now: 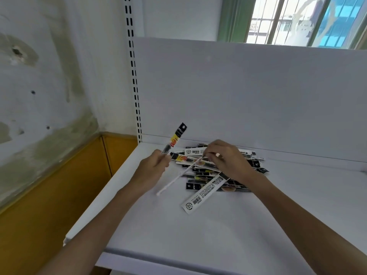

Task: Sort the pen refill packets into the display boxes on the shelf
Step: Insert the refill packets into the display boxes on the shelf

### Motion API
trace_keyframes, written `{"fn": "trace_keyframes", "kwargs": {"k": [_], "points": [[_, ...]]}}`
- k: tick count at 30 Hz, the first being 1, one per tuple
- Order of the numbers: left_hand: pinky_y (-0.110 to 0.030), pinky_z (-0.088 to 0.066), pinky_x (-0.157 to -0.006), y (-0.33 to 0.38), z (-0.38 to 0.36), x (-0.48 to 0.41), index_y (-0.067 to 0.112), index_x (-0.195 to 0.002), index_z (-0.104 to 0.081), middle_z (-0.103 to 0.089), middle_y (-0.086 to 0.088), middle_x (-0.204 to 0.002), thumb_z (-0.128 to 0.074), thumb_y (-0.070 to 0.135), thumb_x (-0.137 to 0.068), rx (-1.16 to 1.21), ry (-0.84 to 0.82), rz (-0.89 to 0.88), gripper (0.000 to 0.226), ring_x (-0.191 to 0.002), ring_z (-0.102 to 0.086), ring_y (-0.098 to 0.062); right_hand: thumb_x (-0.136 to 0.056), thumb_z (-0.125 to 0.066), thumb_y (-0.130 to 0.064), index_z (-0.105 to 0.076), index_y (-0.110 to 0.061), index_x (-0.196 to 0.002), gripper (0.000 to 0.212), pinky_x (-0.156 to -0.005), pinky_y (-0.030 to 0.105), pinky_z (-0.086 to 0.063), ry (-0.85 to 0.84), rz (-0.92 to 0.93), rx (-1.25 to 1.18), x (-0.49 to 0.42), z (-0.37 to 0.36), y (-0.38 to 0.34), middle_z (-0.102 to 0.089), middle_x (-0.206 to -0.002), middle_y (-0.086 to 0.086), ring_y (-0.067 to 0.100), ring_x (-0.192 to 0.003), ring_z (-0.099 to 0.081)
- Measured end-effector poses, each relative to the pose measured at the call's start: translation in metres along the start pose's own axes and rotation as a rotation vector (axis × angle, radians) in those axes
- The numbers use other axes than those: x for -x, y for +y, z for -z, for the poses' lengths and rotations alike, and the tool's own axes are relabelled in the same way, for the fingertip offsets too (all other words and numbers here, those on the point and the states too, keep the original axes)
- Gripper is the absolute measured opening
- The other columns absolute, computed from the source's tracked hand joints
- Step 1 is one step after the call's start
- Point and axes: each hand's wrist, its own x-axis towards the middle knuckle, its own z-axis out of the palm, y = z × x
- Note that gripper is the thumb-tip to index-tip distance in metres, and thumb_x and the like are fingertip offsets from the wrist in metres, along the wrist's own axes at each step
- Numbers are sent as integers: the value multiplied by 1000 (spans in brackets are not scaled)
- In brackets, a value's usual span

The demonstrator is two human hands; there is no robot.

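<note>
Left hand point(153, 167): fingers curled round the lower end of a black packet point(175, 138). The packet tilts up and away from the hand, leaning right. Black header is topmost, with yellow and red print at mid-length. It is held clear of the shelf point(198, 245).

Right hand point(228, 159): palm down, fingers bent. Thumb and fingertips pinch the far end of a white packet point(179, 176). This packet runs from the fingertips back toward the person, slanting left and passing just below the left hand. It is thin and blurred. Cannot tell whether its near end touches the shelf.

Pile point(200, 170): loose packets lie crossed over one another directly under the right hand, spreading just beyond it and to either side. Some lie face up, black with yellow. Others show white backs.

Barcode packet point(204, 194): lies flat on the near side of the right hand, white back up. Its far end rests against the pile and its near end is on bare shelf.

Surroundings: a white back panel point(238, 96) stands beyond both hands. A slotted upright point(133, 76) rises beyond the left hand. A stained wall point(39, 76) and a yellow panel point(49, 195) lie out to the left of the left hand. A barred window point(297, 18) is high up beyond the right hand.
</note>
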Motion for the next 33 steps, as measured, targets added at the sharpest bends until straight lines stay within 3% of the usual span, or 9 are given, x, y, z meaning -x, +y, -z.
{"fn": "trace_keyframes", "kwargs": {"k": [4, 7, 10, 14, 17, 22, 25, 30, 33], "points": [[-23, -42, -61, 8, -8, 6, 25, -83, -48, -60, 3, -87, -49, 35, -93, -114, -193, -48, 14, -71, -57, -10, -91, -52, -8, -66, -6, -95, 14, -65, 17, -40, 70, -13, -82, -17, 1, -25, -66, -87, 5, 17, -71, -57], [-25, -52, -61, 15, -9, 12, 14, -98, -57, -64, -1, -86, -39, 33, -97, 182, -217, 140, 26, -66, -65, -13, -91, -53, -11, -67, -6, -94, 15, -66, 23, -43, 66, -67, -58, -24, -2, -29, -67, -84, 5, 16, -66, -54], [-26, -57, -68, 17, -7, 18, 24, -103, -55, -67, -3, -94, -38, 37, -97, 281, -268, 196, 23, -77, -68, -17, -90, -52, -12, -67, -6, -90, 16, -62, 31, -44, 28, -86, -57, -26, -8, -33, -68, -83, 6, 17, -64, -53], [-28, -57, -61, 18, -3, 23, 25, -117, -44, -66, -5, -93, -45, 16, -96, 218, -299, 157, 23, -66, -67, -19, -89, -56, -15, -63, -7, -95, 12, -56, 33, -45, 66, -139, -124, -29, -19, -42, -59, -69, -2, 16, -58, -51], [-21, -50, -50, 14, 7, 24, 20, -132, -40, -65, -2, -86, -40, 16, -98, 99, -202, 138, 34, -58, -61, -14, -87, -61, -25, -55, -11, -111, 28, -67, 36, -52, 49, -289, -248, -30, -23, -33, -58, -80, -3, 17, -74, -57], [-17, -45, -46, 0, 23, 23, 17, -137, -36, -61, 0, -83, -39, 22, -99, 16, -56, 134, 39, -57, -55, -11, -89, -54, -40, -62, -17, -109, 31, -72, 29, -41, -261, -293, 228, -9, -36, 4, -58, -103, 4, 22, -99, -54], [-17, -41, -46, -4, 22, 22, 17, -136, -35, -57, -1, -80, -38, 23, -99, 9, -23, 136, 38, -56, -49, -10, -90, -53, -41, -68, -18, -100, 29, -64, 27, -35, -138, -294, 149, -7, -35, 5, -61, -90, 2, 19, -86, -53], [-20, -37, -53, 4, 6, 19, 14, -115, -41, -52, -5, -83, -34, 26, -100, 131, 17, 141, 20, -62, -42, -11, -86, -61, -36, -65, -17, -99, 23, -58, 28, -46, 111, -384, -137, -6, -23, -24, -61, -81, -3, 13, -68, -56], [-25, -38, -60, 18, -13, 16, 15, -108, -41, -52, -2, -85, -30, 32, -100, 175, 12, 127, 22, -67, -43, -12, -83, -65, -34, -63, -18, -100, 24, -56, 22, -42, 121, -366, -301, 2, -15, -56, -58, -73, -8, 6, -63, -53]]}}
